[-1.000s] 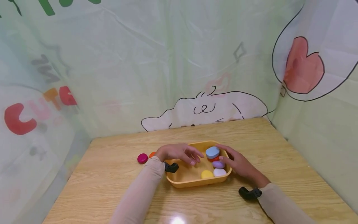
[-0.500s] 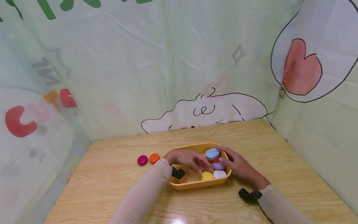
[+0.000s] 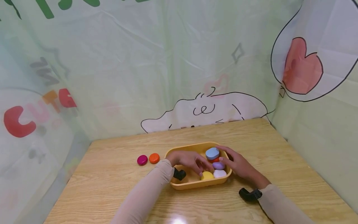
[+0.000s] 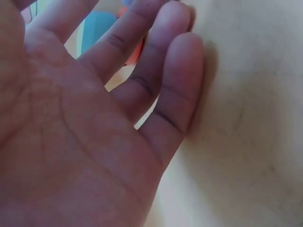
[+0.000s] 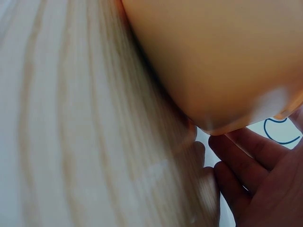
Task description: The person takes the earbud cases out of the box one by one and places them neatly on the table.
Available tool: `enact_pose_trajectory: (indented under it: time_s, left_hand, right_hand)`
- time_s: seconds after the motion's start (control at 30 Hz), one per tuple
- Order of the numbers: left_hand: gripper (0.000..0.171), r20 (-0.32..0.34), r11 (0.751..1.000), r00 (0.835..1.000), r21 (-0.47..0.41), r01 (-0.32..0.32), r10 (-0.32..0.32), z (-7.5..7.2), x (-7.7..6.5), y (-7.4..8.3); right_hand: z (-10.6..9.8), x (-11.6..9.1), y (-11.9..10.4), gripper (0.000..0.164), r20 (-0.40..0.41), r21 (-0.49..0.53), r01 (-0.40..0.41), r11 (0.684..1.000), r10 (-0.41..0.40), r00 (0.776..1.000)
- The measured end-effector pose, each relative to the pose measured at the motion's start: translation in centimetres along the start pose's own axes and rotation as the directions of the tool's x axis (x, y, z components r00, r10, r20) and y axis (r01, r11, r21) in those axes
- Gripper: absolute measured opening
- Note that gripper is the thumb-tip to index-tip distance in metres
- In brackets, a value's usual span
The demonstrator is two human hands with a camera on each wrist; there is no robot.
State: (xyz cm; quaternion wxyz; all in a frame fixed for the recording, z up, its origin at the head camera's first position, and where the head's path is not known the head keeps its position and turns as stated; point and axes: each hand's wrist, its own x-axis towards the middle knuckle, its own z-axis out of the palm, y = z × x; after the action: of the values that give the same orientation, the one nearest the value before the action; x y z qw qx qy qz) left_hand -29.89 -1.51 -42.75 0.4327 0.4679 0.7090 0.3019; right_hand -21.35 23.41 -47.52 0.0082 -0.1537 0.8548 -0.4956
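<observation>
My left hand (image 3: 190, 160) reaches down into a shallow orange-yellow tray (image 3: 185, 186). Its thumb and fingertips are at a yellow rounded piece (image 3: 207, 176), like a smooth pebble, on the tray floor. In the left wrist view the fingers (image 4: 182, 71) are loosely bent and spread; the yellow piece is hidden there. My right hand (image 3: 237, 163) holds the tray's right end, thumb over the rim. In the right wrist view its fingers (image 5: 241, 161) lie against the tray's outer wall (image 5: 213, 56). Blue (image 3: 212, 153), red (image 3: 215, 160), purple (image 3: 218, 165) and white (image 3: 219, 173) pebbles crowd the tray's right end.
A magenta pebble (image 3: 142, 160) and an orange pebble (image 3: 154, 158) lie on the wooden table (image 3: 112, 180), left of the tray. A printed curtain (image 3: 126, 77) rises behind the table and along both sides.
My left hand has moved right and nearer inside the tray, down to the yellow pebble, uncovering the orange pebble on the table. The right hand stays at the tray's end.
</observation>
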Motion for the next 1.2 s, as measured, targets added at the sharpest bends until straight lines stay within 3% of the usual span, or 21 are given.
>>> enact_pose_trajectory:
  time_s: [0.3,0.63,0.93,1.2]
  left_hand:
    - [0.04,-0.037,0.992,0.997,0.101,0.075,-0.072,0.54,0.44,0.71]
    - [0.042,-0.041,0.983,0.994,0.152,0.103,-0.098,0.93,0.82,0.66]
    - [0.034,-0.056,0.996,0.996,0.055,0.074,-0.071,0.68,0.71,0.62]
    - [0.036,-0.087,0.997,0.994,0.036,0.072,-0.069,0.61,0.73,0.12]
  right_hand:
    - [-0.14,-0.02,-0.21,0.051,-0.009,-0.011,0.008,1.0,-0.008,1.0]
    - [-0.23,0.0,0.0,0.052,0.0,0.014,0.032,0.999,-0.032,0.999]
    - [-0.36,0.09,0.02,0.051,-0.003,0.012,0.043,0.999,-0.043,0.999]
    - [-0.33,-0.16,-0.25,0.051,0.004,0.01,0.036,0.999,-0.036,0.999]
